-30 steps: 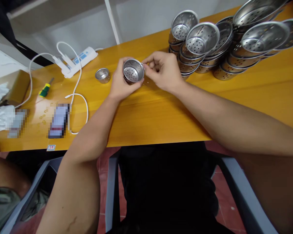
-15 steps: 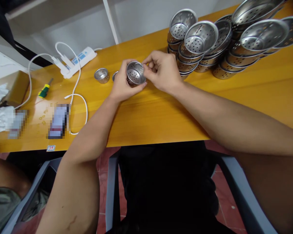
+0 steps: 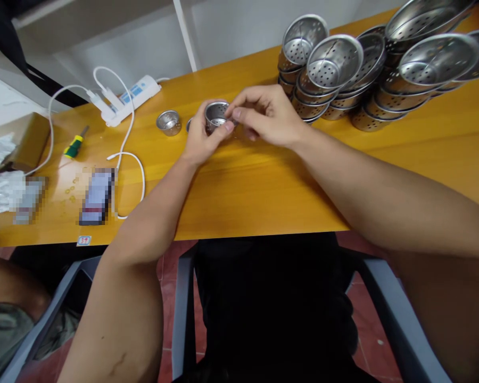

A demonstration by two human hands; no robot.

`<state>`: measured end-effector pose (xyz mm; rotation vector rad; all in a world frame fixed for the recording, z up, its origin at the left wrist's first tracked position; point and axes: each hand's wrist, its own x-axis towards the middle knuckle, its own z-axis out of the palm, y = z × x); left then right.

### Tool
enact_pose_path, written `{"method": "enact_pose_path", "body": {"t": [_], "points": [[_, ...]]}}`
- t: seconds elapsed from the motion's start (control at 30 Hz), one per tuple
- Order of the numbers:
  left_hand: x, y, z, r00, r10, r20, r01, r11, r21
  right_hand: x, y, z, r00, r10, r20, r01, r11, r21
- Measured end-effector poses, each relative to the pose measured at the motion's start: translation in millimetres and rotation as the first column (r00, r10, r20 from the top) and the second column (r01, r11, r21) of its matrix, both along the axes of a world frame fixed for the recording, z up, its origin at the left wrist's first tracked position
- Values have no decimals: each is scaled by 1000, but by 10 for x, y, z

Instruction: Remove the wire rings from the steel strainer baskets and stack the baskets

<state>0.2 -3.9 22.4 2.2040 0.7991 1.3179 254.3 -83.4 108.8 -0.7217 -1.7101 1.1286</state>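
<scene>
Two hands, one screwdriver, one power strip.

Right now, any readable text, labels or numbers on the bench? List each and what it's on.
Sticker on the table's front edge: red characters, looks like "31", not certain.
Power strip: blue label, print too small to read.
Two flat items left of the white cable: blurred out, unreadable.
Strainer cup in the left hand and right hand, stacked strainers: no markings visible.
</scene>
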Motion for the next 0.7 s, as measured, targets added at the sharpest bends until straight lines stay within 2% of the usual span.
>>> {"method": "enact_pose_path", "body": {"t": [0.07, 0.13, 0.33, 0.53, 0.7], "points": [[-33, 38, -22, 1000, -17, 15, 17, 1000, -22, 33, 8, 29, 997, 79, -3, -79, 996, -39], [-48, 47, -22, 999, -42, 13, 43, 999, -26, 51, 17, 46, 994, 105, -11, -105, 994, -38], [-9, -29, 51, 998, -55, -37, 54, 998, -32, 35, 23, 40, 998, 59, -3, -60, 993, -103], [32, -46, 87, 999, -31, -28, 30, 999, -40, 41, 56, 32, 998, 64, -1, -64, 997, -41], [25, -23, 91, 998, -18, -66, 17, 1000, -18, 62, 63, 56, 998, 27, 65, -20, 994, -103]]}}
